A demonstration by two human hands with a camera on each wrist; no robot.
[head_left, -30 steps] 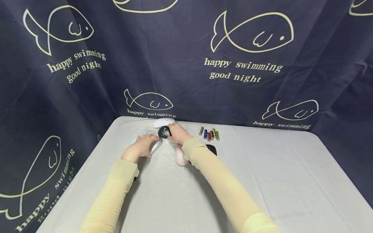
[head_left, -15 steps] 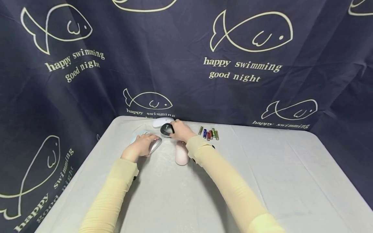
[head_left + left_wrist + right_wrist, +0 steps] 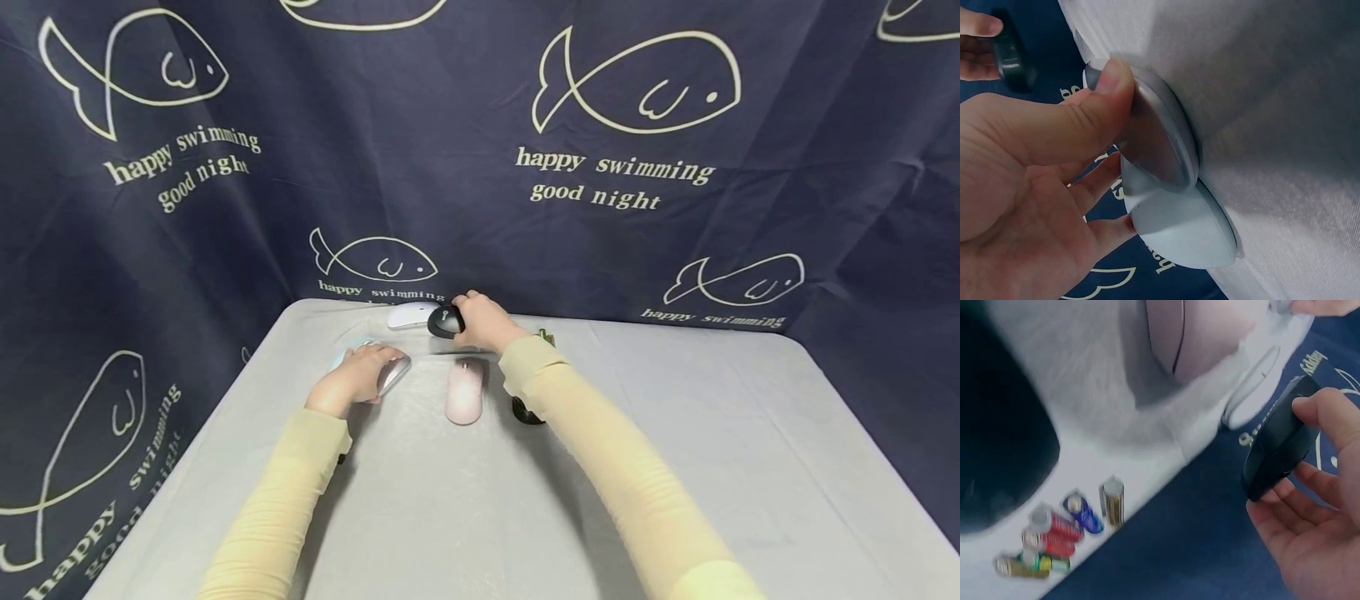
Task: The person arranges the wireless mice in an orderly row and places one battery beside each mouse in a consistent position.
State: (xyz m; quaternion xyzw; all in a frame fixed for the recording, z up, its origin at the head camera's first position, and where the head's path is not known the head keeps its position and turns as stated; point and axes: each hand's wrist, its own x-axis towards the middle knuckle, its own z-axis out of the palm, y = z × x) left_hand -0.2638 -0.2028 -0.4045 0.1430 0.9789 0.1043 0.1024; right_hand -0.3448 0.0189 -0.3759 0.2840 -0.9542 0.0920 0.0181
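Observation:
My left hand (image 3: 348, 382) holds a grey computer mouse (image 3: 1163, 140) on the table, the thumb over its near side and fingers behind. A light blue mouse (image 3: 1185, 228) lies right beside it, and two fingertips reach its edge. In the right wrist view a black mouse (image 3: 1279, 440) is pinched between the thumb and fingers of my right hand (image 3: 1316, 506), held above the table. From the head view that black mouse overlaps the end of a white mouse (image 3: 407, 316) at the back edge; whether they touch I cannot tell.
A pink mouse (image 3: 464, 392) lies mid-table. Right of it, a second black mouse (image 3: 527, 412) is partly covered by my right sleeve. Several batteries (image 3: 1054, 528) in gold, blue, red and green lie near the back edge. A dark blue fish-print curtain (image 3: 450, 167) hangs behind the table.
My right hand has carried the black mouse right and a little toward the back, away from the left hand. The left hand stays on the grey mouse.

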